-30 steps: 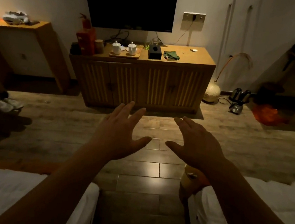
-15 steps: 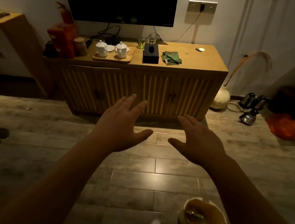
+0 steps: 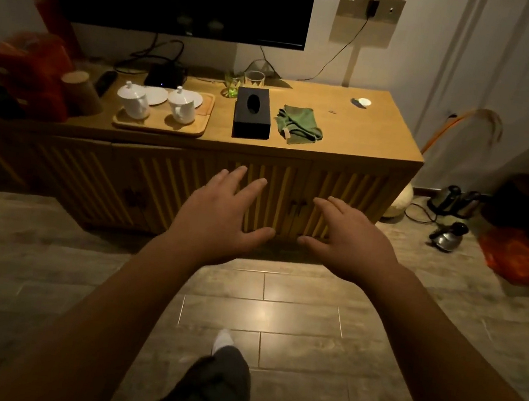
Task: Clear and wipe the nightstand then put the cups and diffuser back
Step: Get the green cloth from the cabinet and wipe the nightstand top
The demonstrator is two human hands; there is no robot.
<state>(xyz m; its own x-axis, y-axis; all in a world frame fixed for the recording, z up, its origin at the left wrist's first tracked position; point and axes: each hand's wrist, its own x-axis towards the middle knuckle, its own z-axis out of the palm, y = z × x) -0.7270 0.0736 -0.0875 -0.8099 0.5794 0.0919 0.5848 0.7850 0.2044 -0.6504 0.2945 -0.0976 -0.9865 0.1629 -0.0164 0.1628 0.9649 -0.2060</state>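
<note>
A wooden cabinet stands under a dark TV. On its left part a wooden tray holds two white lidded cups and saucers. A black tissue box sits mid-top, with a crumpled green cloth to its right. Behind the box stand a green glass and a clear glass. My left hand and my right hand hover side by side in front of the cabinet doors, fingers spread, both holding nothing.
Red objects and a wooden cylinder crowd the cabinet's left end. A small white dish lies at the back right. Kettles and an orange bag lie on the floor at right, near a round vase. My leg steps forward on the tiled floor.
I have walked toward the cabinet, so it looms larger and closer. The beds and the bin have dropped out of view. Both hands stay open and spread in front of me.
</note>
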